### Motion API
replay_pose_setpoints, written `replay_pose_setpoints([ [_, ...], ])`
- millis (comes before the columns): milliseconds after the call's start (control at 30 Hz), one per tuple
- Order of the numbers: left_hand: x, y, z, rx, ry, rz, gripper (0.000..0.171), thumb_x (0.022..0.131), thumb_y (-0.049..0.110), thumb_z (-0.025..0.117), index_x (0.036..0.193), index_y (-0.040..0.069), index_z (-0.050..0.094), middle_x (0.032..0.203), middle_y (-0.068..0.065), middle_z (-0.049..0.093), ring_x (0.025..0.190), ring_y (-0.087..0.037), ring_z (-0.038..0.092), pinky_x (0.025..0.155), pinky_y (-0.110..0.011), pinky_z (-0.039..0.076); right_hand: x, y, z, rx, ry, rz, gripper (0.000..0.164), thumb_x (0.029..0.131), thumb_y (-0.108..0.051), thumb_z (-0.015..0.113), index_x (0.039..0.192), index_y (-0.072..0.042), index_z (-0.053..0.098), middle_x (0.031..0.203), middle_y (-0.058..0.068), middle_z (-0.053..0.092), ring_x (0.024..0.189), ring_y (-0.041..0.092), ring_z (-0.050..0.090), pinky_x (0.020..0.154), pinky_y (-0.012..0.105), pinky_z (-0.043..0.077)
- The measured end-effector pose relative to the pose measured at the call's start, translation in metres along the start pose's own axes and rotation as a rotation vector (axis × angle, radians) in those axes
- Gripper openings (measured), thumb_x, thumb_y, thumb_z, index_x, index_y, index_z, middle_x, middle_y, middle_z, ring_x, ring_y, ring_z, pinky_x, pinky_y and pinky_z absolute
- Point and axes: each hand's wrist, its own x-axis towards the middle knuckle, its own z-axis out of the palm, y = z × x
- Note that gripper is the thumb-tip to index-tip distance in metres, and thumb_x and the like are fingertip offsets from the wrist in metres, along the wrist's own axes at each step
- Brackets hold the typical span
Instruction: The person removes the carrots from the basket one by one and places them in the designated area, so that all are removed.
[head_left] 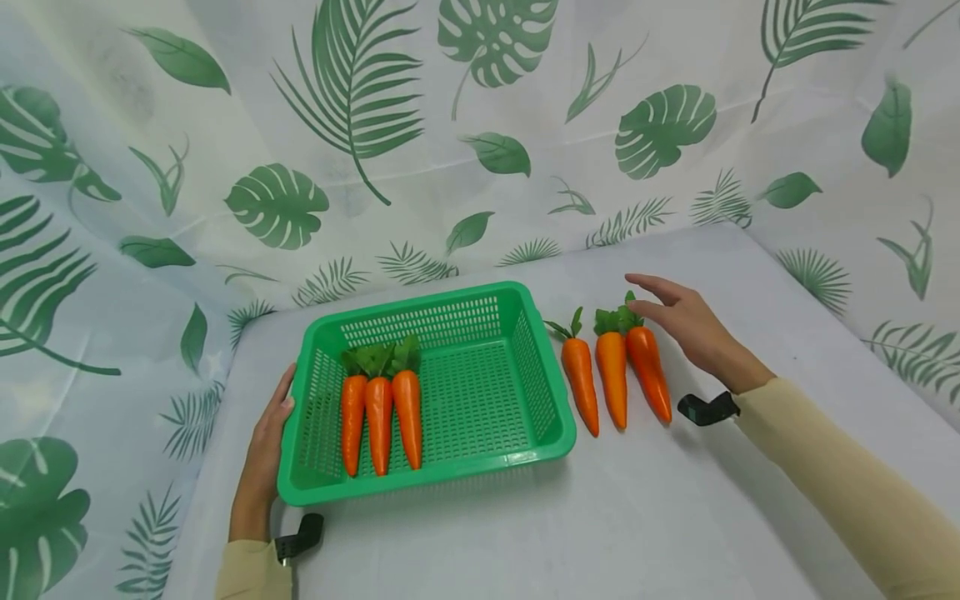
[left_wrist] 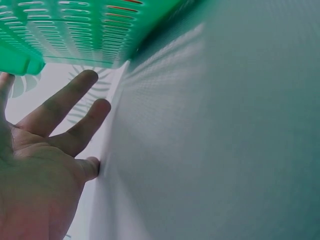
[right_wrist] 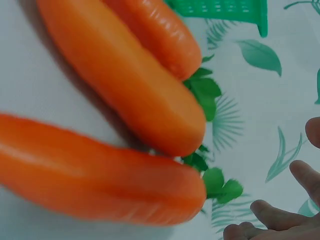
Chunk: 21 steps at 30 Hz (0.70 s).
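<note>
A green plastic basket [head_left: 472, 396] with slotted walls holds three orange carrots [head_left: 378, 429] side by side at its left end, leaves toward the back. My left hand [head_left: 262, 458] is at the basket's left wall; in the left wrist view its fingers [left_wrist: 82, 127] are spread and mostly straight near the basket. Right of the basket lie three more carrots, a left one [head_left: 579, 379], a middle one [head_left: 612, 383] and a right one [head_left: 649, 371]. Over the leaves of the right carrot hovers my right hand [head_left: 693, 329], fingers extended, holding nothing.
A white cloth [head_left: 480, 542] covers the table under everything. Behind and beside it hangs a pale curtain [head_left: 570, 83] printed with green leaves. Each wrist wears a small black device, one on the left [head_left: 300, 537] and one on the right [head_left: 708, 408].
</note>
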Motion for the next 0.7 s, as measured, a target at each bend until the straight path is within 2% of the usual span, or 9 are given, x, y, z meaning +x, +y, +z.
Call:
replay_pose_setpoints([
  [400,-0.001,-0.001,-0.001,-0.003,-0.002,0.000,0.055,0.118,0.049,0.027,0.172,0.043,0.019,0.177,0.004,0.018,0.139,-0.017,0.037,0.101,-0.020,0.039,0.003,-0.023,0.013,0.068,-0.029,-0.037,0.067,0.111,-0.034,0.058,0.169,-0.011,0.035,0.175,0.015,0.023,0.161,0.043,0.012,0.120,0.070,0.017],
  [700,-0.001,-0.001,-0.001,-0.010,-0.010,0.003,0.055,0.118,0.048,0.027,0.172,0.041,0.019,0.177,0.003,0.017,0.141,-0.017,0.035,0.104,-0.025,0.035,0.005,-0.036,0.020,0.064,-0.051,-0.055,0.065,0.110,-0.036,0.059,0.168,-0.013,0.039,0.174,0.015,0.028,0.159,0.044,0.020,0.120,0.070,0.022],
])
